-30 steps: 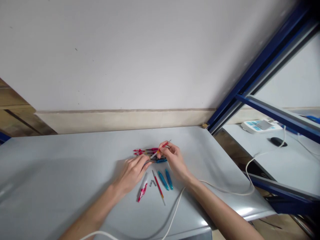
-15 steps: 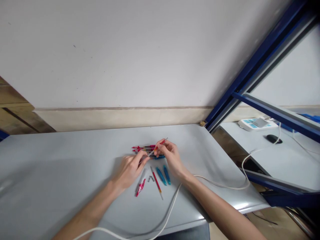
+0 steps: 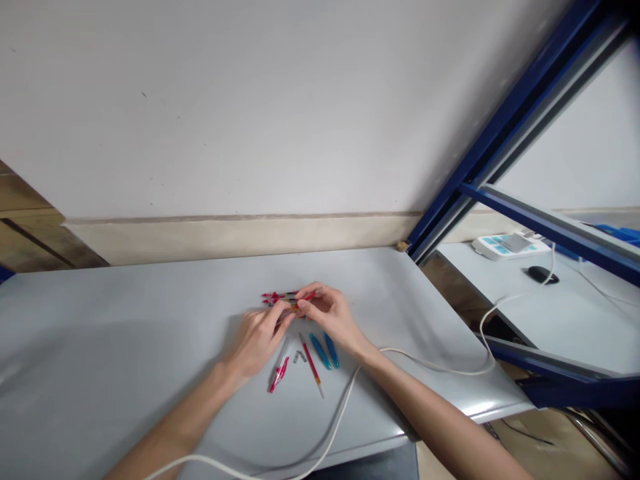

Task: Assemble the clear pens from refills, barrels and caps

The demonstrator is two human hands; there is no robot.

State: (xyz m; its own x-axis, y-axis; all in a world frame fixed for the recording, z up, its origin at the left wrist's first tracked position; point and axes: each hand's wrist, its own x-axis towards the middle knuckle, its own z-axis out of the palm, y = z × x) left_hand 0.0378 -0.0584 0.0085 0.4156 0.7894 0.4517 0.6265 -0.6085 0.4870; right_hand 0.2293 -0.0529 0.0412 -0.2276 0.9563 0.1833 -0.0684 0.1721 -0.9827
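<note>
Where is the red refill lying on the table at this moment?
In the head view, the red refill lies below centre, between the small grey pieces at left and two blue pen parts at right.

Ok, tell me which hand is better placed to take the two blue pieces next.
Probably the right hand: it sits nearer the blue pieces; the left hand is beyond the red stick.
</note>
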